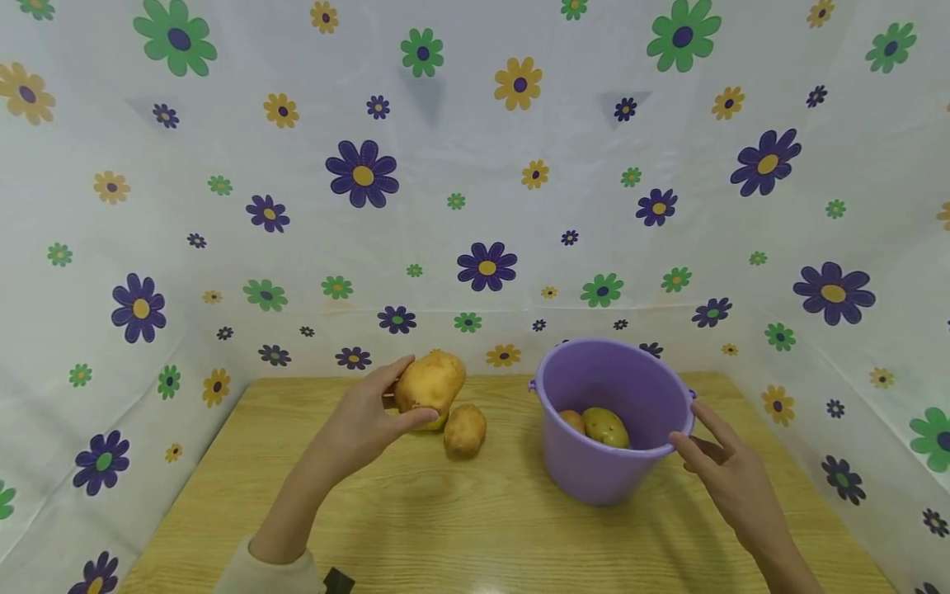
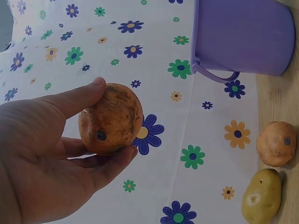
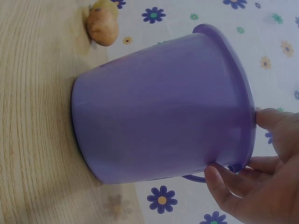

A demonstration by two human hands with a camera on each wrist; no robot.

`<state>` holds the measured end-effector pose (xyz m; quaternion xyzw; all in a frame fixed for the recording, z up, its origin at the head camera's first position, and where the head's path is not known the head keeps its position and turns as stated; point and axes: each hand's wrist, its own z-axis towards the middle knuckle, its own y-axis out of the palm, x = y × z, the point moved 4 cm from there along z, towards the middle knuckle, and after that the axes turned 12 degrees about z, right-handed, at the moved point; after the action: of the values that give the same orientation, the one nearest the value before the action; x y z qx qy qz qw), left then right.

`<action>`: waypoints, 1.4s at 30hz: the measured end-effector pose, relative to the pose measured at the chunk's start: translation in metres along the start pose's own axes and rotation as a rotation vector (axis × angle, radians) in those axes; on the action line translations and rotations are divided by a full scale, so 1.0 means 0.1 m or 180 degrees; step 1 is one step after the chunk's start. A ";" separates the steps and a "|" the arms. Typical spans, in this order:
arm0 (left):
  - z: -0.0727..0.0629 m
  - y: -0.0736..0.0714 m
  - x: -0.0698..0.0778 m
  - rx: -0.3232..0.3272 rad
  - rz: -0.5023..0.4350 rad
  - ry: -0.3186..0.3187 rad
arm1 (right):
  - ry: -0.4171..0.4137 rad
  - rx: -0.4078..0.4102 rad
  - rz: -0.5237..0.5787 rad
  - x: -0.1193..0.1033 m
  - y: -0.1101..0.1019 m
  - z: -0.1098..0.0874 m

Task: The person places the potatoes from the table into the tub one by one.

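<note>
My left hand (image 1: 364,425) holds a large brown potato (image 1: 432,379) between thumb and fingers, above the table's left half. Dark spots mark its skin in the left wrist view, where the potato (image 2: 112,119) is seen from below. Near it on the table lies a smaller brown potato (image 1: 465,431), with a yellow potato (image 2: 262,196) beside it, mostly hidden in the head view. A purple bucket (image 1: 594,478) stands upright to the right. With thumb and fingertips my right hand (image 1: 738,478) holds the bucket's rim at its right side. Inside are a yellow-green potato (image 1: 606,426) and a browner one (image 1: 571,420).
Under everything is a wood-grain table (image 1: 475,528). A white flower-printed cloth (image 1: 445,223) hangs behind the table and along both sides. The bucket's handle (image 2: 217,77) hangs down beside its wall. A small dark object (image 1: 339,581) shows by the left sleeve.
</note>
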<state>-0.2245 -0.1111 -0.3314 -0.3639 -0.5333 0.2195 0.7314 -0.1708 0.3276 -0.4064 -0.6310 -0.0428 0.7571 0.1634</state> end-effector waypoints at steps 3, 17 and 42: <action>0.01 0.00 0.00 -0.0004 -0.0029 0.0008 | 0.0023 0.0007 -0.0019 0.00 0.00 0.00; 0.07 0.04 0.10 -0.0033 -0.0023 0.0113 | -0.0028 0.0017 0.0011 -0.02 0.00 -0.02; 0.28 0.39 0.45 -0.0162 -0.0164 0.0256 | -0.0066 0.0041 -0.0002 -0.01 -0.01 -0.01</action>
<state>-0.2332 -0.0455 -0.3284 -0.3771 -0.5181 0.1722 0.7482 -0.1691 0.3278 -0.4055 -0.6221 -0.0398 0.7639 0.1672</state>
